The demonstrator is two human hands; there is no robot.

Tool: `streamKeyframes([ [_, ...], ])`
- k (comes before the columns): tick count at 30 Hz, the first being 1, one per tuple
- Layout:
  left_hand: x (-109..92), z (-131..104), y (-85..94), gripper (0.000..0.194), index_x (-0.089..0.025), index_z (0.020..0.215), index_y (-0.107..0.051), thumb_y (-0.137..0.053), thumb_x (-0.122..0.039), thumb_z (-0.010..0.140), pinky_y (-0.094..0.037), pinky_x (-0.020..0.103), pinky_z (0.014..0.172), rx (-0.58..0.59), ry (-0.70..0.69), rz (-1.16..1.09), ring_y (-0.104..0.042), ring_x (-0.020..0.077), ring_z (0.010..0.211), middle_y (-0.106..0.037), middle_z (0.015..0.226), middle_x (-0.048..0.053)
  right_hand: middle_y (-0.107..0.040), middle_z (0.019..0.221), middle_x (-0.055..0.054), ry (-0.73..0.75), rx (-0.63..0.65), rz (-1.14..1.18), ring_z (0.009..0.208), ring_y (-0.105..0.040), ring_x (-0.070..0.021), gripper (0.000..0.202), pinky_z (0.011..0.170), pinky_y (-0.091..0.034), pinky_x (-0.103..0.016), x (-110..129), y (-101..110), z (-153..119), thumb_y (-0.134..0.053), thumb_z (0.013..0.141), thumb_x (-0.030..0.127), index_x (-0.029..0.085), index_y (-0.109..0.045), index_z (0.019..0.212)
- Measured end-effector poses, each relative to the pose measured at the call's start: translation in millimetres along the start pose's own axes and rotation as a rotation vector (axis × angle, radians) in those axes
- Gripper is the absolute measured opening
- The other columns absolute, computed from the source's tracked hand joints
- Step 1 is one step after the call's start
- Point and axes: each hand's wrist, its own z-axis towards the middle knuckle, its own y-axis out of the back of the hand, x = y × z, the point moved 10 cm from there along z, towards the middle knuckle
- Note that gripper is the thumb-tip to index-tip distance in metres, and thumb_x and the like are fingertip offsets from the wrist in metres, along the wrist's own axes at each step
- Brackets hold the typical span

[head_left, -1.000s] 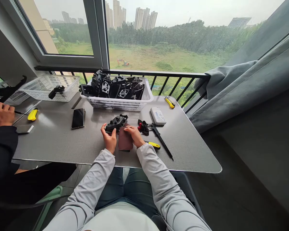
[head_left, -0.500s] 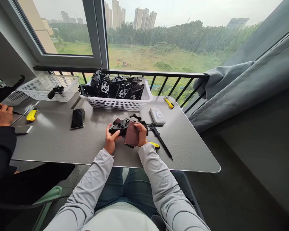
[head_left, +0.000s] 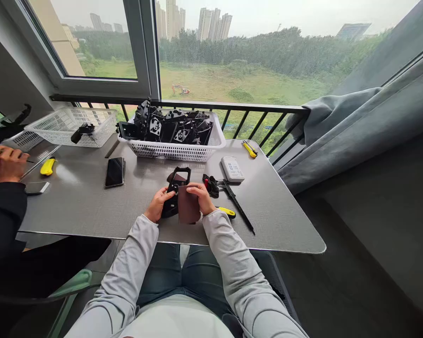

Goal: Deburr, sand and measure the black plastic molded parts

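A black plastic part (head_left: 169, 204) with an open frame at its top is gripped by my left hand (head_left: 157, 204), over the front half of the table. My right hand (head_left: 203, 198) pinches a brown sheet (head_left: 188, 206), which looks like sandpaper, against the right side of the part. Another piece of brown sheet shows behind the part's frame. Just right of my right hand lies a small black and red item (head_left: 211, 185), beside a black caliper (head_left: 238, 206). A yellow-handled tool (head_left: 227, 212) lies partly hidden by my right wrist.
On the grey table (head_left: 282, 225), a white basket (head_left: 176, 151) holds several black parts. Around it are a phone (head_left: 114, 172), a white box (head_left: 232, 169) and a yellow cutter (head_left: 250, 149). Farther left are another basket (head_left: 56, 129), a yellow tool (head_left: 47, 166) and a co-worker's hand (head_left: 7, 163).
The black part has turned from lying sideways to standing lengthwise, its frame now pointing away. My left hand has shifted slightly left and down, and the brown sheet hangs flatter.
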Motion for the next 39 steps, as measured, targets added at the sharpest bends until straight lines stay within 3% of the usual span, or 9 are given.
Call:
streamKeyframes([
  [3,-2,-1,-3.1,0.053,-0.018,0.100,-0.057,-0.084,-0.038,0.059,-0.051,0.028,0.065,0.011,-0.061,-0.050,-0.066,0.0159,0.066,-0.070,0.078,0.001,-0.048,0.052,0.005,0.015,-0.045,0.061,0.049,-0.040,-0.0096,0.021,0.047,-0.028,-0.022,-1,1,2,-0.068,0.055,0.037,0.019,-0.056,0.056],
  [7,-6,-5,-8.7,0.068,-0.020,0.117,-0.052,-0.085,-0.026,0.057,-0.052,0.032,0.078,0.099,-0.110,-0.056,-0.068,0.0201,0.084,-0.071,0.093,0.003,-0.049,0.053,0.005,0.020,-0.073,0.110,0.049,-0.040,-0.0095,0.021,0.047,-0.031,-0.022,-1,4,4,-0.069,0.054,0.035,0.019,-0.055,0.056],
  [11,-7,-7,-10.2,0.078,-0.022,0.125,-0.048,-0.085,-0.021,0.056,-0.052,0.031,0.076,0.147,-0.134,-0.063,-0.068,0.0199,0.085,-0.070,0.099,0.004,-0.049,0.053,0.005,0.025,-0.076,0.129,0.049,-0.041,-0.0094,0.020,0.047,-0.032,-0.022,-1,5,4,-0.070,0.055,0.034,0.019,-0.056,0.057],
  [18,-12,1,12.5,0.060,-0.023,0.120,-0.051,-0.078,-0.041,0.069,-0.054,0.030,0.071,-0.088,-0.267,-0.020,-0.069,0.0185,0.082,-0.070,0.104,0.005,-0.052,0.056,0.004,0.044,-0.052,0.115,0.052,-0.043,-0.0091,0.024,0.048,-0.032,-0.021,-1,3,3,-0.073,0.057,0.037,0.018,-0.059,0.061],
  [23,-16,4,27.0,0.053,-0.024,0.116,-0.054,-0.073,-0.048,0.073,-0.054,0.031,0.081,-0.215,-0.369,0.030,-0.068,0.0199,0.094,-0.069,0.106,0.005,-0.050,0.055,0.004,0.031,0.143,-0.133,0.052,-0.040,-0.0081,0.029,0.049,-0.029,-0.022,-10,-23,-2,-0.076,0.060,0.040,0.016,-0.060,0.058],
  [25,-16,4,29.4,0.052,-0.024,0.116,-0.054,-0.072,-0.049,0.074,-0.053,0.032,0.083,-0.229,-0.387,0.051,-0.067,0.0203,0.096,-0.069,0.108,0.006,-0.050,0.055,0.004,0.027,0.188,-0.251,0.052,-0.040,-0.0087,0.032,0.049,-0.029,-0.023,-14,-30,-3,-0.073,0.061,0.044,0.016,-0.060,0.059],
  [30,-16,7,33.0,0.049,-0.024,0.115,-0.055,-0.070,-0.050,0.076,-0.052,0.033,0.086,-0.256,-0.421,0.084,-0.066,0.0212,0.101,-0.068,0.110,0.007,-0.040,0.049,0.006,0.015,0.117,-0.310,0.047,-0.033,-0.0080,0.037,0.045,-0.022,-0.023,-16,-20,2,-0.068,0.064,0.047,0.019,-0.047,0.052],
  [34,-15,8,33.6,0.051,-0.024,0.113,-0.055,-0.071,-0.052,0.074,-0.051,0.032,0.085,-0.259,-0.412,0.089,-0.066,0.0203,0.098,-0.068,0.107,0.006,-0.046,0.052,0.004,-0.014,0.147,-0.311,0.050,-0.038,-0.0091,0.034,0.047,-0.026,-0.023,-19,-23,1,-0.069,0.062,0.047,0.018,-0.053,0.056],
  [39,-15,5,31.0,0.057,-0.023,0.111,-0.052,-0.077,-0.050,0.067,-0.052,0.030,0.074,-0.266,-0.358,0.061,-0.067,0.0178,0.084,-0.068,0.099,0.004,-0.036,0.048,0.007,-0.019,0.072,-0.325,0.046,-0.029,-0.0074,0.031,0.045,-0.018,-0.023,-18,-12,3,-0.063,0.064,0.040,0.020,-0.044,0.051],
])
